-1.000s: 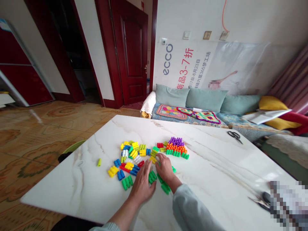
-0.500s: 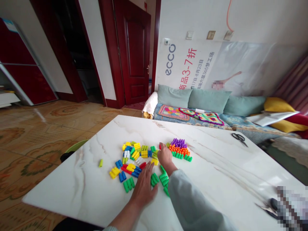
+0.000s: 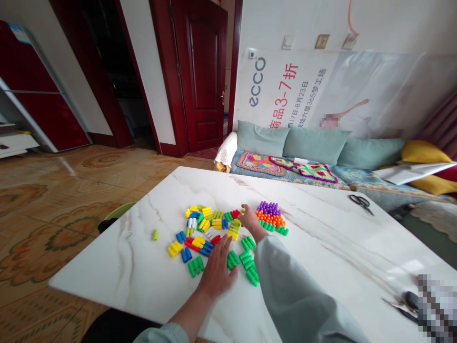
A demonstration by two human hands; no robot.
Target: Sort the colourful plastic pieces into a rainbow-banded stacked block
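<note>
My left hand point(image 3: 218, 266) rests low over the white table with its fingers stretched out and apart. Its fingertips are beside a red piece point(image 3: 215, 240), and green bullet-shaped plastic building pieces point(image 3: 233, 259) lie by its thumb. Further forward, my right hand point(image 3: 251, 222) reaches beside joined red pieces point(image 3: 235, 214), thumb and forefinger apart. A bit of light green shows by its fingertips; whether it is touched I cannot tell. To its right sits a block of joined pieces in purple point(image 3: 268, 208), orange point(image 3: 270, 219) and green point(image 3: 273, 227) rows.
Loose yellow pieces point(image 3: 175, 249), blue pieces point(image 3: 186, 255) and several others spread left of my hands. One light green piece point(image 3: 155, 235) lies apart. Black scissors point(image 3: 361, 202) are at the far right, and another pair point(image 3: 407, 305) near the right edge. A sofa point(image 3: 285, 169) stands behind the table.
My right hand has shifted away from the red pieces, which now show more fully, and its fingers have spread. My left hand stays about where it was. The camera view has shifted slightly.
</note>
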